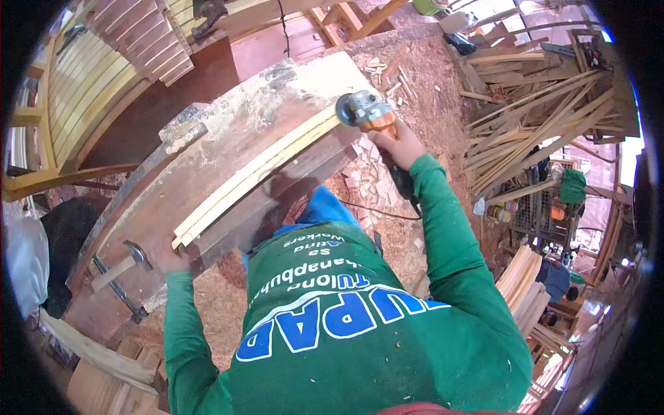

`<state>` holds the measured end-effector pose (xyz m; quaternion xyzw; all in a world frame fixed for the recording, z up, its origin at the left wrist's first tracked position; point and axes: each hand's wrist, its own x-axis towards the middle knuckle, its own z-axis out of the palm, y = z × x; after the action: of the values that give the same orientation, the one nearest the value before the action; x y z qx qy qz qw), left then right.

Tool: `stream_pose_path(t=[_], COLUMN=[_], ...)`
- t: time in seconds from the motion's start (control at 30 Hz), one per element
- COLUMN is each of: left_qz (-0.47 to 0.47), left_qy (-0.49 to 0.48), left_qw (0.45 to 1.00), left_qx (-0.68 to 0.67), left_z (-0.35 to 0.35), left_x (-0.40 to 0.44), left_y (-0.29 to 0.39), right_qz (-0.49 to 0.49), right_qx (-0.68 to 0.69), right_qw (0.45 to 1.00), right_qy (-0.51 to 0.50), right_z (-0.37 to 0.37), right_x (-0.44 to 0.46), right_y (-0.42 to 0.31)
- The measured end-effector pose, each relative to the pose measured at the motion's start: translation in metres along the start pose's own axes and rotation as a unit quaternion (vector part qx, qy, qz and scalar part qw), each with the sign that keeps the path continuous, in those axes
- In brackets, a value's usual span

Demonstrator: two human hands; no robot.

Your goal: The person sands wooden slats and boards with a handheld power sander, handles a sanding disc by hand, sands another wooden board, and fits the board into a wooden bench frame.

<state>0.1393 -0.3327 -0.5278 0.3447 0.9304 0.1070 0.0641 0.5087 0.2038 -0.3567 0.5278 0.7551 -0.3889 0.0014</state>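
Note:
My right hand (402, 146) is wrapped around an orange and grey angle grinder (370, 112). The grinder's disc (344, 110) sits over the far right end of a pale, slightly curved wooden strip (259, 169), and I cannot tell whether they touch. That strip lies lengthwise along a dusty wooden workbench (138, 200). At its near left end my left hand (168, 256) holds on, with the fingers partly hidden and a little blurred. A hammer (123, 268) rests on the bench just left of that hand.
A dark bar (119, 287) lies by the hammer. Wood offcuts (370, 181) and sawdust cover the floor beside the bench. A cord (384, 211) trails below the grinder. Piled lumber (532, 145) stands at right, slatted wooden furniture (90, 90) at upper left.

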Motion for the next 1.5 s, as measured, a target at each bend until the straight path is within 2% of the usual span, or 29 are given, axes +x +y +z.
stream_pose_path(t=[0.03, 0.13, 0.17, 0.2, 0.23, 0.27, 0.3, 0.4, 0.43, 0.5, 0.57, 0.6, 0.63, 0.7, 0.77, 0.83, 0.9, 0.93, 0.97, 1.03, 1.13, 1.23, 1.33, 1.43, 1.5], left_qz=[0.011, -0.036, -0.034, -0.03, -0.026, -0.031, -0.035, -0.002, 0.016, 0.026, 0.009, -0.009, -0.026, -0.004, 0.007, -0.001, -0.011, -0.045, -0.081, -0.032, -0.093, -0.049, -0.038, -0.051, -0.055], left_qy=[0.012, -0.019, -0.008, 0.0, 0.009, 0.015, 0.015, 0.039, 0.048, 0.044, 0.038, 0.031, 0.027, 0.036, 0.033, 0.023, 0.023, -0.003, -0.028, 0.008, -0.03, -0.017, 0.01, -0.035, 0.013], left_qw=[1.0, 0.999, 0.999, 1.0, 1.0, 0.999, 0.999, 0.999, 0.999, 0.999, 0.999, 0.999, 0.999, 0.999, 0.998, 0.998, 0.999, 0.999, 0.996, 0.999, 0.995, 0.996, 0.999, 0.998, 0.974], left_qx=[0.005, -0.02, -0.008, 0.003, 0.013, 0.0, -0.008, -0.002, 0.005, 0.007, 0.007, 0.008, 0.007, 0.036, 0.055, 0.066, 0.027, 0.025, 0.02, -0.034, -0.014, 0.068, 0.007, -0.016, -0.22], left_z=[0.003, 0.005, 0.004, 0.001, 0.001, 0.005, 0.004, -0.011, -0.018, -0.02, -0.016, -0.01, -0.005, -0.012, -0.017, -0.02, -0.016, -0.009, 0.0, 0.007, -0.01, -0.011, 0.001, -0.021, 0.028], left_x=[-0.001, -0.003, -0.003, -0.005, -0.004, -0.005, -0.011, -0.003, 0.001, 0.0, -0.004, -0.007, -0.007, -0.005, -0.003, -0.005, -0.006, -0.009, -0.011, -0.01, -0.005, -0.004, -0.006, -0.004, -0.005], left_y=[-0.003, -0.004, -0.002, 0.001, 0.005, 0.006, 0.003, 0.019, 0.025, 0.024, 0.02, 0.014, 0.009, 0.015, 0.022, 0.025, 0.021, 0.014, 0.007, 0.001, 0.021, 0.024, 0.014, 0.022, -0.006], right_qz=[0.013, 0.007, -0.04, -0.029, -0.039, 0.001, -0.094, -0.056, -0.077, 0.017, -0.038, -0.041, 0.003, 0.008, -0.03, -0.021, 0.006, -0.026, -0.003, 0.016, -0.083, -0.182, -0.217, -0.24, -0.266], right_qx=[0.023, 0.011, 0.06, 0.02, 0.011, -0.037, -0.071, -0.054, -0.014, -0.032, -0.005, 0.053, 0.029, 0.007, -0.026, 0.059, 0.016, 0.068, 0.043, 0.078, 0.033, -0.043, -0.086, -0.125, -0.149], right_qw=[1.0, 1.0, 0.997, 0.999, 0.998, 0.997, 0.989, 0.987, 0.992, 0.999, 0.999, 0.998, 1.0, 1.0, 0.999, 0.996, 0.999, 0.997, 0.997, 0.993, 0.985, 0.967, 0.948, 0.93, 0.916], right_qy=[-0.006, 0.004, -0.009, -0.026, -0.05, -0.068, -0.093, -0.14, -0.098, -0.039, 0.005, -0.006, -0.001, -0.006, -0.03, -0.069, -0.035, -0.04, -0.059, -0.092, -0.145, -0.175, -0.214, -0.248, -0.263], right_z=[-0.003, -0.002, 0.007, 0.02, 0.021, 0.044, 0.052, 0.043, 0.037, 0.018, -0.002, -0.018, -0.021, -0.017, -0.002, -0.011, -0.011, -0.017, -0.023, -0.008, 0.048, 0.102, 0.138, 0.176, 0.197], right_x=[0.01, -0.004, -0.013, -0.019, -0.044, -0.042, -0.054, -0.062, -0.058, -0.03, 0.002, 0.003, 0.009, 0.004, -0.009, -0.012, 0.005, 0.016, 0.03, 0.015, -0.003, -0.033, -0.07, -0.088, -0.099], right_y=[0.013, -0.018, -0.029, -0.028, -0.062, -0.045, -0.049, -0.069, -0.062, -0.032, 0.019, 0.007, 0.015, -0.001, -0.014, -0.036, -0.012, -0.001, 0.022, -0.017, -0.05, -0.088, -0.146, -0.171, -0.185])
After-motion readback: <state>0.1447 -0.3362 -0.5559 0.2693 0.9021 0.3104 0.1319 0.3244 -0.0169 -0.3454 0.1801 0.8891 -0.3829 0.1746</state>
